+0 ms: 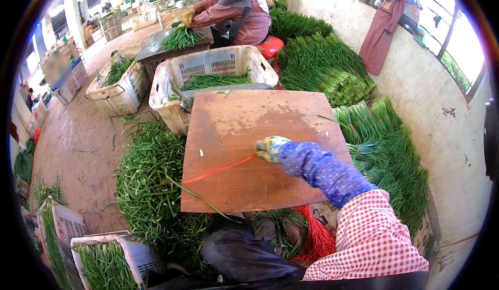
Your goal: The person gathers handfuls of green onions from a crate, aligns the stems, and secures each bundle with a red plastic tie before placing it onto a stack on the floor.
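My right hand [271, 148], in a patterned glove below a blue sleeve guard, is closed on one end of a red plastic tie strip [218, 170]. The strip runs left across the wooden board [249, 188] and past its left edge. A single green stalk [202, 201] lies over the board's lower left corner. Small pale scraps and wet patches mark the wood. My left hand is out of view. Below the board, by my knee, hangs a bunch of red strips [315, 239].
Left of the board lies a heap of loose green stalks [152, 184]; tied bundles [370, 122] are stacked on the right. A white plastic crate [171, 114] stands behind the board. Beyond it a co-worker [249, 17] handles greens at a low table [150, 50]. More crates [126, 251] stand lower left.
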Demonstrator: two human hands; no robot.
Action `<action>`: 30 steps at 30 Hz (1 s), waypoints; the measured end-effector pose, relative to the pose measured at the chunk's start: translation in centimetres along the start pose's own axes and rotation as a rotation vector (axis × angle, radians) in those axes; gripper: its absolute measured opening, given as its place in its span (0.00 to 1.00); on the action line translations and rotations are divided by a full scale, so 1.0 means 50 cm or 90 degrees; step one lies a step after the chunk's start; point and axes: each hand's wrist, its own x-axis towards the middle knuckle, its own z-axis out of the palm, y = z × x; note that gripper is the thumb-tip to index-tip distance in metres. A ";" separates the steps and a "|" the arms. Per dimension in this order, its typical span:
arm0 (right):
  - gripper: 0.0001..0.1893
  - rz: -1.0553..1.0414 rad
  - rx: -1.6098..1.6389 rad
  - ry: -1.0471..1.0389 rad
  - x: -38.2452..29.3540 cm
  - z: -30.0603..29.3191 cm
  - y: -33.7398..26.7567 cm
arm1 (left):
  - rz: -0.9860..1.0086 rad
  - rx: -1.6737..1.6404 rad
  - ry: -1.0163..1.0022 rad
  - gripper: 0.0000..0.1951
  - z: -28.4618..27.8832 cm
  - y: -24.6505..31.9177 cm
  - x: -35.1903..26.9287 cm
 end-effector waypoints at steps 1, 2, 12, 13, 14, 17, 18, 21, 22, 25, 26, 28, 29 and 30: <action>0.10 -0.022 -0.006 0.015 -0.016 0.005 0.035 | -0.008 -0.038 0.004 0.17 -0.012 -0.012 0.006; 0.08 -0.032 -0.016 0.028 -0.042 0.012 0.087 | -0.018 -0.079 -0.004 0.17 -0.013 -0.029 0.015; 0.25 0.195 -0.162 -0.005 -0.035 -0.047 0.236 | 0.042 0.220 -0.072 0.17 -0.002 -0.022 0.013; 0.26 0.181 -0.127 0.043 -0.021 -0.058 0.193 | 0.033 0.219 -0.036 0.17 -0.009 0.006 -0.012; 0.28 0.173 -0.093 0.090 -0.019 -0.070 0.158 | 0.026 0.216 -0.006 0.18 -0.011 0.025 -0.027; 0.34 0.061 -0.121 0.078 -0.022 -0.096 -0.004 | -0.020 0.272 -0.003 0.20 -0.039 0.024 -0.033; 0.34 -0.020 -0.140 0.133 0.006 -0.065 -0.046 | -0.073 0.299 0.017 0.23 -0.066 0.002 -0.026; 0.37 -0.172 -0.120 0.208 0.093 -0.004 -0.175 | -0.089 -0.031 -0.053 0.20 -0.137 -0.104 -0.055; 0.39 -0.163 -0.065 0.164 0.112 -0.003 -0.217 | 0.031 0.113 0.014 0.19 -0.139 -0.142 -0.057; 0.40 -0.018 0.076 0.267 0.187 0.086 -0.161 | 0.306 0.254 0.069 0.21 -0.042 -0.097 -0.071; 0.34 0.006 0.120 0.302 0.168 0.114 -0.203 | 0.296 0.231 0.076 0.18 -0.033 -0.022 -0.119; 0.41 -0.071 0.137 0.182 0.124 0.163 -0.327 | 0.369 0.321 0.109 0.12 -0.085 -0.030 -0.186; 0.42 -0.129 0.120 0.156 0.085 0.169 -0.375 | 0.350 0.290 0.126 0.13 -0.093 -0.060 -0.222; 0.42 -0.182 0.053 0.134 0.037 0.171 -0.423 | 0.264 0.250 0.114 0.13 -0.095 -0.070 -0.260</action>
